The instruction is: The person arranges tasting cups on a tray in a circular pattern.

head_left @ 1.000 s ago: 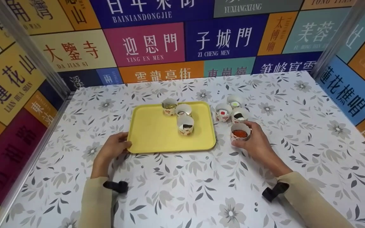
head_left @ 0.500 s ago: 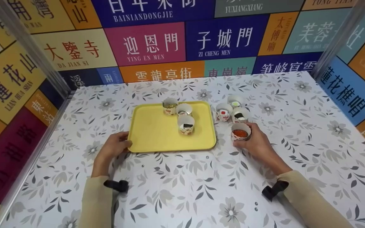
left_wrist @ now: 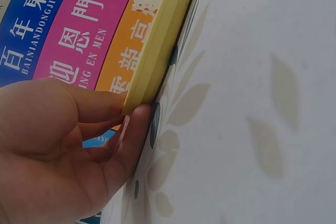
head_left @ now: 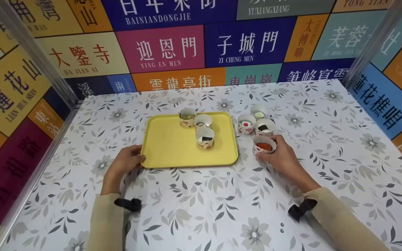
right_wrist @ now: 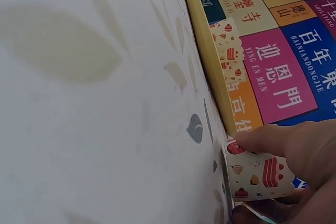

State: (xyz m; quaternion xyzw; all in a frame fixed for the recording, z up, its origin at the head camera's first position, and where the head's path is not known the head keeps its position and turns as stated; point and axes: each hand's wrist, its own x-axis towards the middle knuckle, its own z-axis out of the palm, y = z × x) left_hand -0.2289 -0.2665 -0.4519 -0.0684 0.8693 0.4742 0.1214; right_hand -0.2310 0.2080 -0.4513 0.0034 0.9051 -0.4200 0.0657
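Observation:
My left hand (head_left: 128, 161) pinches the near left corner of a yellow tray (head_left: 166, 150); in the left wrist view its fingers lie at the tray's rim (left_wrist: 157, 45). Three printed paper cups stand on the tray: one with a greenish filling (head_left: 187, 121), a middle one (head_left: 202, 118), and a front one with a black-and-white piece (head_left: 205, 143). To the right of the tray, my right hand (head_left: 283, 157) grips a paper cup with an orange-red filling (head_left: 264, 146). The right wrist view shows its cake-printed side (right_wrist: 260, 174) between thumb and fingers, close over the table.
Behind the held cup stand three more paper cups: one with a red-and-white piece (head_left: 245, 127), one with a black-and-white piece (head_left: 264, 129), one with a green-and-white piece (head_left: 259, 112). The flower-patterned table (head_left: 201, 209) meets a wall of colourful sign panels (head_left: 166, 47).
The orange-red cup in my right hand has tilted and shifted very slightly left. My left hand, the tray and the other cups hold their places.

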